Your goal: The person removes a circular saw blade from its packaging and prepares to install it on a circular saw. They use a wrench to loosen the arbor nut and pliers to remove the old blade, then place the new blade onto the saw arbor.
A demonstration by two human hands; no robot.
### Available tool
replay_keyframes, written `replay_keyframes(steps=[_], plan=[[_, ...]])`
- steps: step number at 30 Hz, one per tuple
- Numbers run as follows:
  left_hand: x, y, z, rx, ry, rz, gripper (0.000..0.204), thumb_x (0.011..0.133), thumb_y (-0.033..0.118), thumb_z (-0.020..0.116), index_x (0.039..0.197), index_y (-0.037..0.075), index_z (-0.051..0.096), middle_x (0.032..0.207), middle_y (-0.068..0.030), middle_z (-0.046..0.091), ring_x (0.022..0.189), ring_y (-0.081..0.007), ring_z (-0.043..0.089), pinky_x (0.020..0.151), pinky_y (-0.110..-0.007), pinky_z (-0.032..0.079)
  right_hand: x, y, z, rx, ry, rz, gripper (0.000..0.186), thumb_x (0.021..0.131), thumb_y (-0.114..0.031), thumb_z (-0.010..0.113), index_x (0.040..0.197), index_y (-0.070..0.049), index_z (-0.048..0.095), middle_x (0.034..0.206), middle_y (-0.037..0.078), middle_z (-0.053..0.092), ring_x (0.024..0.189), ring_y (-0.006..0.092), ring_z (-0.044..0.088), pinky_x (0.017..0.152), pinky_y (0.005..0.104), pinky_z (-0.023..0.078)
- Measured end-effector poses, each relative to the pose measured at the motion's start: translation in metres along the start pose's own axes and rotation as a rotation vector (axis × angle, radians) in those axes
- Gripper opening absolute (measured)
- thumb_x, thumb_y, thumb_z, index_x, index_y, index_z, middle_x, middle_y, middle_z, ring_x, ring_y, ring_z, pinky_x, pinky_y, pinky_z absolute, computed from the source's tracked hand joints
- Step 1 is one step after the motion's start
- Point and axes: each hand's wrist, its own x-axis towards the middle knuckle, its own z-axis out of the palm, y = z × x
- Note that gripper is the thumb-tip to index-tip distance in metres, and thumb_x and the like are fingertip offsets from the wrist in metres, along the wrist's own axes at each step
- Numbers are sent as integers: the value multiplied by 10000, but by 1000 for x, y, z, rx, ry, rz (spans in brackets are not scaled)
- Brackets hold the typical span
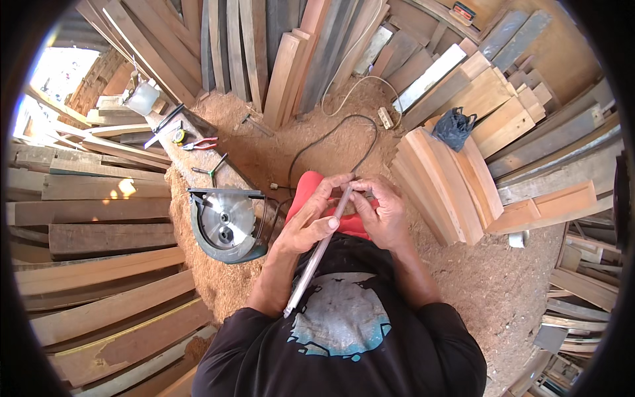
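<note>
Both hands meet in front of my torso on a long, slim grey bar (317, 255). It slants from my fingertips down toward my left forearm. My left hand (307, 221) is closed around it, with the thumb lying along the upper part. At the bar's far end, the fingers of my right hand (385, 213) pinch its tip. What kind of bar it is, I cannot make out. To the left, a circular saw (225, 250) lies with its round toothed blade (227, 210) facing up. Just beyond it rests a T-handle tool (212, 172) with green on it.
Red-handled pliers (200, 143) and a tape measure (178, 136) lie on a sawdust-covered plank (198, 162). A black cord (327, 134) curls over the sawdust floor. Stacked boards (106, 238) line the left. At right, a black plastic bag (454, 128) sits on timber (456, 188).
</note>
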Motion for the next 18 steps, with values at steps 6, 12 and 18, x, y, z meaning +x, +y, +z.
replay_keyframes(steps=[6,12,18], plan=[[-5,-6,-17,132,-28,39,896,892,439,696,1533,-60,317,1390,-178,461,1315,-277,491,1122,-426,406,3,-4,2,-4,-40,-77,144,867,3,734,996,-2,672,972,163,714,890,340,700,779,419,556],[-19,-2,-26,161,38,56,679,911,276,667,1467,-20,412,1296,-120,496,1207,-221,527,1033,-370,448,4,-7,3,53,-81,-63,106,877,19,700,969,0,652,933,140,695,861,309,691,762,396,548],[-21,-26,-38,87,13,-70,349,995,139,617,1301,-9,543,1124,-53,575,1012,-131,568,884,-291,480,5,-8,2,94,-154,-63,85,896,10,662,975,1,630,939,136,681,871,288,684,769,381,539]])
